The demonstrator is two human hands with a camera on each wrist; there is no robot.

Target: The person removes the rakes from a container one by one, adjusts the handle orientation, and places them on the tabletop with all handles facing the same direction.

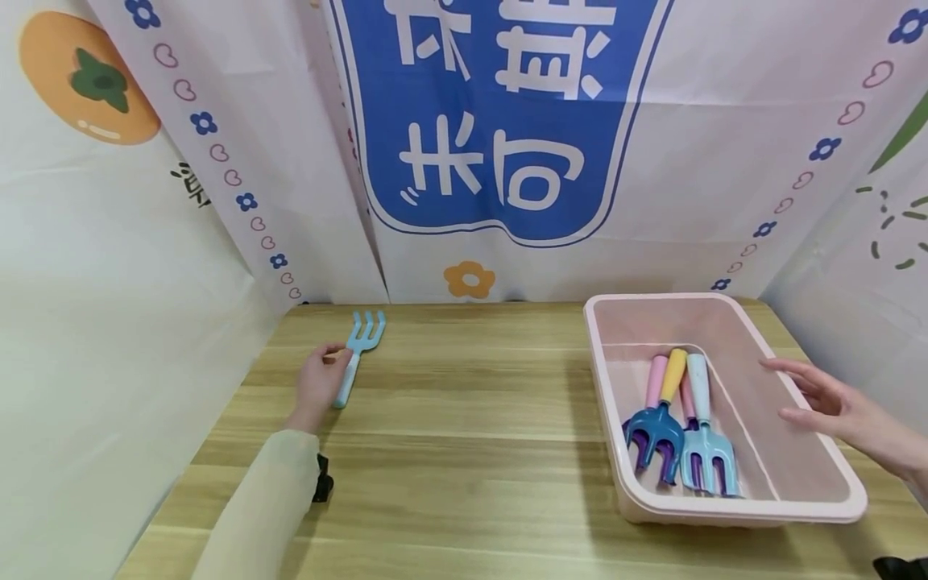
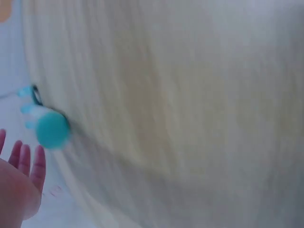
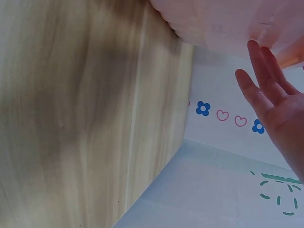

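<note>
We see the left hand point(image 1: 317, 387) at the neck of a blue fork point(image 1: 348, 380), far left on the surface point(image 1: 464, 419). We cannot tell whether it pinches it: the left wrist view is blurred and shows no thumb. The right hand point(image 1: 834, 405), fingers straight, is at the right side of a pink bin point(image 1: 747, 509). We judge one fork out; overlapping tools point(image 1: 655, 424) lie inside, some partly hidden.
</note>
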